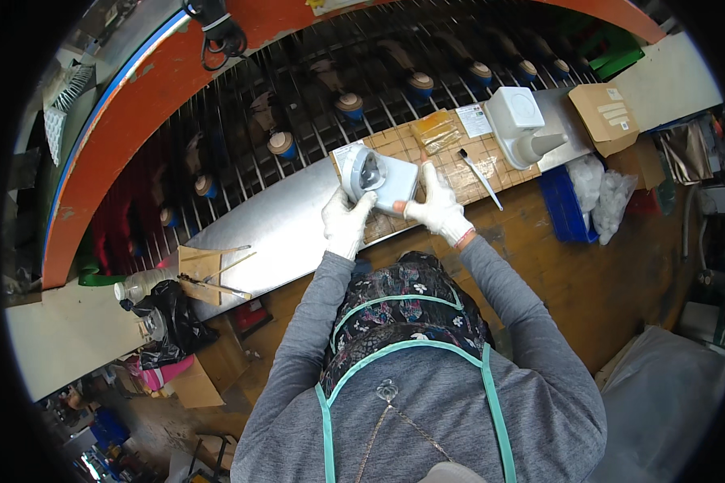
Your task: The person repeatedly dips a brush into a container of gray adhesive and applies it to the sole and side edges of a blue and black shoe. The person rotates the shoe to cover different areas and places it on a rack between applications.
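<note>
Between my gloved hands, above the near edge of the bench, is a white squarish plastic container. It is tilted, with a round, clear cup-like part at its left end that looks dark and shiny inside. My left hand, in a white glove, is closed on the container's left end from below, thumb on top. My right hand grips its right side; the bare tips of its thumb and a finger show. The fingers under the container are hidden.
Right of my hands, a cardboard sheet bears a brush, a yellowish packet, a printed paper and another white container with a grey funnel. Beyond runs a rack of metal rods carrying blue-based pieces. A black bag lies left.
</note>
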The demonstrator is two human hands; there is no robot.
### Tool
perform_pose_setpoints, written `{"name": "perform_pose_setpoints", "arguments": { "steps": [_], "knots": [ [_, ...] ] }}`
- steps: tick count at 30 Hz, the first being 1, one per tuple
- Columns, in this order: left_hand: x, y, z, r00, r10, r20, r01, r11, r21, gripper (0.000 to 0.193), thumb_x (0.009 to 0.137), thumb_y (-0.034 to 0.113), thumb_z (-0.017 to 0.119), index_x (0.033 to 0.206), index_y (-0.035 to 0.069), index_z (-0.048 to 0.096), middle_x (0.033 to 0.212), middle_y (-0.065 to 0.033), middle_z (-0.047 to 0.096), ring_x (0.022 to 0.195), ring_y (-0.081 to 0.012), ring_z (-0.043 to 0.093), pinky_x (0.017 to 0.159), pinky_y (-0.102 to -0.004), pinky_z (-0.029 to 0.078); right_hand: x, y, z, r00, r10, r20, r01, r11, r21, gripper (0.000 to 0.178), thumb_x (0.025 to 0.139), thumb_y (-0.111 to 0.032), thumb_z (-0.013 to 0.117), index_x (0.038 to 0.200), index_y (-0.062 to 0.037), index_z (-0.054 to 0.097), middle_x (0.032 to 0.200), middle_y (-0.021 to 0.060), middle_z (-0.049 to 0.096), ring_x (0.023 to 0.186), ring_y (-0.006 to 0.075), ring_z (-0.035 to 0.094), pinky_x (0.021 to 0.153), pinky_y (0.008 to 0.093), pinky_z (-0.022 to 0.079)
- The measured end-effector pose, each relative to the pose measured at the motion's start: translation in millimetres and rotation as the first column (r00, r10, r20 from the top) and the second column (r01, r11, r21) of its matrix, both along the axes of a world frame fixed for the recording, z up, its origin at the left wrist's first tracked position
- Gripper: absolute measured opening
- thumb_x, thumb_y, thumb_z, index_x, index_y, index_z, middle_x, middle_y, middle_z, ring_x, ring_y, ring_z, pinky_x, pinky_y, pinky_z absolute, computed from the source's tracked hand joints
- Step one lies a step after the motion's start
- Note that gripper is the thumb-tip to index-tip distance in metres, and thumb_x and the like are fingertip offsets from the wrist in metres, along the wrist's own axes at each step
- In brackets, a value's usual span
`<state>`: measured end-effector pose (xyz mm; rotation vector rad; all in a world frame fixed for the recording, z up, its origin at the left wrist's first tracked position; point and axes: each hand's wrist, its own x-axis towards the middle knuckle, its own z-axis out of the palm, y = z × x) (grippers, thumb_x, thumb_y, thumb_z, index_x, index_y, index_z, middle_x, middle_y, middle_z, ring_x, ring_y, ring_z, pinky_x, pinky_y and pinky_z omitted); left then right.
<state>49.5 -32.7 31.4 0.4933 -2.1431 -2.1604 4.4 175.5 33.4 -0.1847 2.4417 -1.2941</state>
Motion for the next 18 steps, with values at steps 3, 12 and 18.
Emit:
{"name": "perform_pose_setpoints", "arguments": {
  "steps": [3,12,18],
  "knots": [
    [2.0,3.3,4.1,1.000,-0.013,0.016,0.013,1.000,-0.004,0.036,0.087,0.009,0.076,0.118,-0.006,0.063,0.110,-0.0133,0.071,0.093,-0.0161,0.067,0.082,-0.0300,0.056,7.8,-3.0,-9.1,0.941,0.098,-0.324,-0.095,0.995,0.026,0.146,0.053,-0.053,0.092,0.160,-0.0048,0.004,0.159,0.0313,0.019,0.145,0.0485,0.027,0.120,0.0495,0.026],
    [6.6,7.9,15.0,0.995,-0.069,0.067,0.069,0.998,0.002,0.042,0.086,0.013,0.079,0.121,-0.004,0.063,0.112,-0.0117,0.069,0.100,-0.0160,0.065,0.090,-0.0291,0.052,6.7,-11.6,-37.8,0.837,0.019,-0.548,-0.097,0.989,-0.114,0.129,0.058,-0.027,0.089,0.162,-0.0233,0.014,0.143,0.0264,0.032,0.128,0.0460,0.044,0.105,0.0495,0.044],
    [31.8,-7.4,7.5,0.999,-0.051,0.010,0.052,0.982,-0.183,0.076,0.082,0.015,0.083,0.144,-0.005,0.045,0.141,-0.0219,0.053,0.130,-0.0290,0.053,0.108,-0.0393,0.045,14.5,-17.4,-37.9,0.825,-0.091,-0.558,-0.040,0.975,-0.218,0.126,0.056,-0.029,0.089,0.161,-0.0229,0.019,0.140,0.0262,0.034,0.125,0.0453,0.046,0.105,0.0482,0.045]
  ]
}}
